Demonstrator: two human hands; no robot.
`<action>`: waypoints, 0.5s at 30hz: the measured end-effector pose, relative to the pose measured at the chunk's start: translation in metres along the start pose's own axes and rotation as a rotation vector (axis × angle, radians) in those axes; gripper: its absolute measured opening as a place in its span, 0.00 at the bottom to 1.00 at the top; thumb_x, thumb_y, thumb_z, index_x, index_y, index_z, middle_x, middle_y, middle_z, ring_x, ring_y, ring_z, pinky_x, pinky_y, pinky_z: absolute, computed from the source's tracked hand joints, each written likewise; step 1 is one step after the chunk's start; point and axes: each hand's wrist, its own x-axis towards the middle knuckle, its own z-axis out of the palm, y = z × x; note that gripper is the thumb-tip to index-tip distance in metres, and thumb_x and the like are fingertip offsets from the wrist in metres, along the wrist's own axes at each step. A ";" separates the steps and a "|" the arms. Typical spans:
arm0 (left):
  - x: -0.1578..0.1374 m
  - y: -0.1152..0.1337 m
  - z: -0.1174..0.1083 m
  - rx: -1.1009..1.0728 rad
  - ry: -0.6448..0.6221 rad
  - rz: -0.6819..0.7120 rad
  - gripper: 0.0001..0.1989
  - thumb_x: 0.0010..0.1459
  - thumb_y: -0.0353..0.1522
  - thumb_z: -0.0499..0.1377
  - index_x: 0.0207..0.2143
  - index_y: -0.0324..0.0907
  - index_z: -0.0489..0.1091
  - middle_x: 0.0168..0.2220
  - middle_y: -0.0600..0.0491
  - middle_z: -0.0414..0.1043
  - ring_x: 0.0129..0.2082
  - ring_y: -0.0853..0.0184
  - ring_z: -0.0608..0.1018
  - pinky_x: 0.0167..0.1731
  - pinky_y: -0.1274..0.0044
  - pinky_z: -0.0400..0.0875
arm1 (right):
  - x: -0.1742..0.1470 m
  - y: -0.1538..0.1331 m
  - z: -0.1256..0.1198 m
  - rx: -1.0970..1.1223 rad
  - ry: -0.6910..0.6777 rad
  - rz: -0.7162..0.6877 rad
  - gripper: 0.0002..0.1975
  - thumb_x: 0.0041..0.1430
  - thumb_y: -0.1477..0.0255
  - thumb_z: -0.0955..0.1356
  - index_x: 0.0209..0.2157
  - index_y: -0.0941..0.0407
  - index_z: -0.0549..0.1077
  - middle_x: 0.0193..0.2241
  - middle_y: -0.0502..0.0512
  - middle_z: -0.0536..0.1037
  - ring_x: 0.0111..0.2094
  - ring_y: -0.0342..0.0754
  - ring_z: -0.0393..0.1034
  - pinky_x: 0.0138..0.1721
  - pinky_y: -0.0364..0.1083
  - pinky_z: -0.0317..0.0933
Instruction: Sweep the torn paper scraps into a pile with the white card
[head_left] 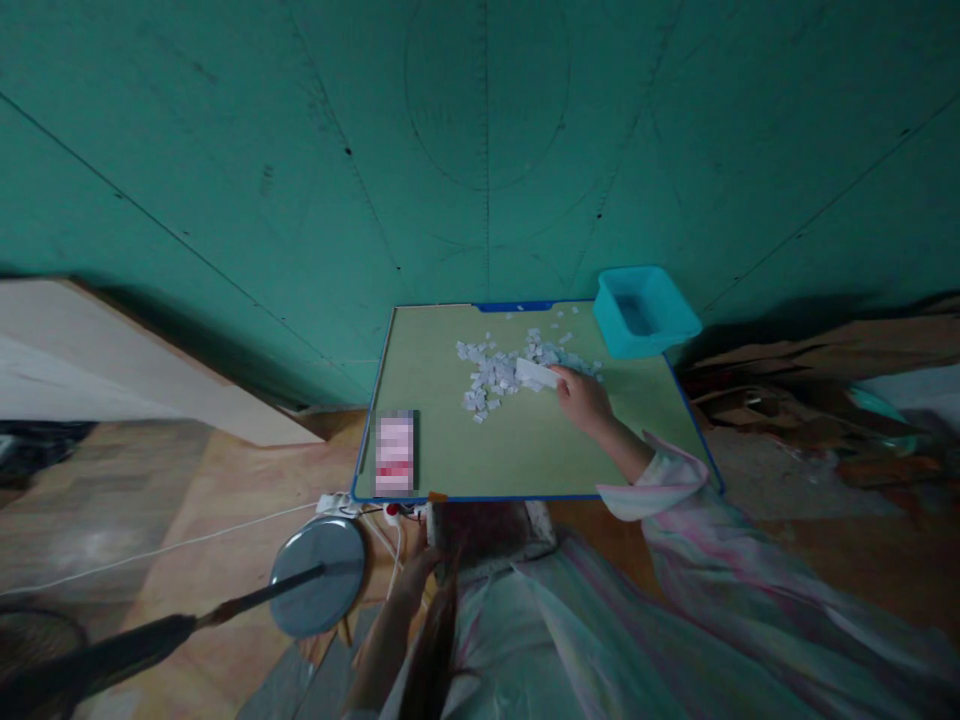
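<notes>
My right hand (584, 397) is closed on a flat white card (537, 373), its long edge set against a spread of small white paper pieces (495, 372) on the pale green tabletop (435, 460). Below the table's front edge, a worn open box (491, 530) with pale sides and a dark inside sits by my lap. My left hand (424, 562) is at the box's left side and appears to grip its edge; most of those fingers are in shadow. Some paper pieces lie scattered near the table's back edge.
A turquoise plastic basket (651, 312) stands at the table's back right corner. A blurred pink-and-white item (394, 453) lies at the front left. A round grey stool seat (318, 577) and a white power strip (346, 503) are at the left. A green wall (487, 150) rises behind.
</notes>
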 end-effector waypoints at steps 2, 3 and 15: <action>0.001 -0.002 0.001 -0.046 0.009 -0.017 0.47 0.26 0.26 0.61 0.57 0.47 0.65 0.49 0.48 0.75 0.47 0.50 0.74 0.30 0.73 0.74 | 0.001 0.005 -0.001 -0.016 0.031 0.050 0.21 0.60 0.77 0.59 0.52 0.57 0.71 0.42 0.63 0.79 0.41 0.54 0.74 0.44 0.50 0.64; 0.002 -0.003 0.001 -0.063 0.020 -0.033 0.48 0.25 0.26 0.61 0.57 0.48 0.64 0.49 0.49 0.75 0.46 0.51 0.74 0.29 0.73 0.73 | 0.002 0.007 -0.001 -0.021 0.048 0.070 0.21 0.60 0.77 0.59 0.52 0.58 0.71 0.42 0.64 0.79 0.40 0.54 0.74 0.43 0.50 0.64; -0.005 0.000 0.004 -0.018 -0.032 0.002 0.55 0.27 0.27 0.59 0.64 0.42 0.51 0.43 0.49 0.77 0.41 0.57 0.75 0.26 0.77 0.69 | -0.014 -0.009 0.006 0.020 -0.091 -0.043 0.21 0.58 0.78 0.60 0.51 0.55 0.72 0.46 0.58 0.78 0.44 0.52 0.73 0.46 0.47 0.64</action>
